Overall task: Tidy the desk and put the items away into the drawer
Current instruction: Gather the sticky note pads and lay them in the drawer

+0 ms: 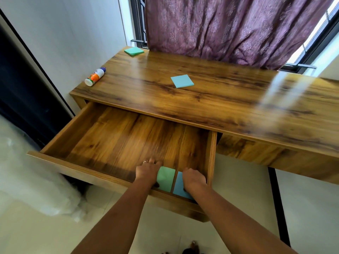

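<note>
Here the left hand (148, 171) rests on a green square sticky-note pad (166, 178) and the right hand (194, 178) on a blue square sticky-note pad (180, 186) in the open wooden drawer (117, 136); beyond them lie two more pads and one white-and-orange glue bottle (95, 76), its label seemingly unreadable.

The drawer (55, 142) stands open below the desk (220, 107). In its front right corner lie two sticky-note pads (166, 178) side by side. On the desk, a glue bottle (95, 77) lies at the left edge.

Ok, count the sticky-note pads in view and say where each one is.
4. Green pad at the desk's far left corner, blue pad mid-desk, green pad and blue pad side by side in the drawer, partly under the hands.
</note>
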Demonstrator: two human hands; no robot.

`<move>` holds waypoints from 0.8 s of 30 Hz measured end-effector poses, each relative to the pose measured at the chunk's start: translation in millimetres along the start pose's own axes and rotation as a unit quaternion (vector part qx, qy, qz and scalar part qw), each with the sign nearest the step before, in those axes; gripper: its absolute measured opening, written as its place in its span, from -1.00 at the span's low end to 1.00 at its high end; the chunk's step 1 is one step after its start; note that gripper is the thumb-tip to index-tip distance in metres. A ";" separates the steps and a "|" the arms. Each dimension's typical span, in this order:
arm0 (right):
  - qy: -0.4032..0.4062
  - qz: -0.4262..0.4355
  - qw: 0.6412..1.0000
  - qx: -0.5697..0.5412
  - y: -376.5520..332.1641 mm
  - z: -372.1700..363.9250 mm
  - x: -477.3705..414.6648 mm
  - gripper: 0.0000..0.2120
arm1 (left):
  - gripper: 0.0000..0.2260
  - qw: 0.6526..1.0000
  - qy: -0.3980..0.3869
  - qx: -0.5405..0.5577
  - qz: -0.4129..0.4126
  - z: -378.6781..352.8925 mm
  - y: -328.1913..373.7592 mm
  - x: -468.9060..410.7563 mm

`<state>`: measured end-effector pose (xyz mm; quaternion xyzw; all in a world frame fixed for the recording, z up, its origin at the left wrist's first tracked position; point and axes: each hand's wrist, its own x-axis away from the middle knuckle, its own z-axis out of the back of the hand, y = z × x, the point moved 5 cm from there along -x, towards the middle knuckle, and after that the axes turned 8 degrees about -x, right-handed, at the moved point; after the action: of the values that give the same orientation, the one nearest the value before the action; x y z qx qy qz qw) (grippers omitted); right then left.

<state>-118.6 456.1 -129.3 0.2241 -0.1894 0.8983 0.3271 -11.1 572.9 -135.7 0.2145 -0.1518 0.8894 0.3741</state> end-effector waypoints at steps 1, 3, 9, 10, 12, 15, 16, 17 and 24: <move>0.001 -0.002 1.000 -0.002 -0.1 -1.0 1.6 -0.68 | -0.18 1.000 -0.001 -0.001 0.003 -0.1 -2.7 -0.2; 0.000 -0.002 1.000 -0.011 0.5 -1.8 3.8 -0.68 | -0.17 1.000 -0.004 0.004 0.004 0.2 -5.4 0.0; 0.002 0.010 1.000 -0.006 1.3 -2.3 11.9 -0.60 | -0.26 0.999 0.008 0.014 -0.033 -1.1 7.0 1.1; 0.003 0.011 1.000 -0.005 1.3 -2.4 13.0 -0.59 | -0.26 0.999 0.011 0.013 -0.035 -1.0 7.7 1.2; 0.001 0.013 1.000 -0.002 1.3 -2.9 13.9 -0.58 | -0.26 0.999 0.015 0.010 -0.038 -1.0 7.6 1.4; -0.001 0.018 1.000 0.002 1.4 -3.3 14.6 -0.57 | -0.27 0.999 0.018 0.000 -0.037 -0.3 8.3 2.5; -0.001 0.018 1.000 0.005 1.4 -3.5 14.8 -0.57 | -0.27 0.999 0.018 -0.004 -0.036 0.0 8.9 2.7; 0.000 0.019 1.000 0.008 1.4 -3.7 14.9 -0.57 | -0.27 0.999 0.018 -0.007 -0.035 0.2 9.7 2.8; 0.001 0.024 0.999 0.024 1.1 -5.0 14.4 -0.57 | -0.27 0.999 0.019 -0.015 -0.035 1.3 10.9 3.9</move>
<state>-130.6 465.0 -126.1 0.2268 -0.1730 0.9103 0.3001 -21.1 567.4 -133.9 0.1973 -0.1501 0.8775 0.4107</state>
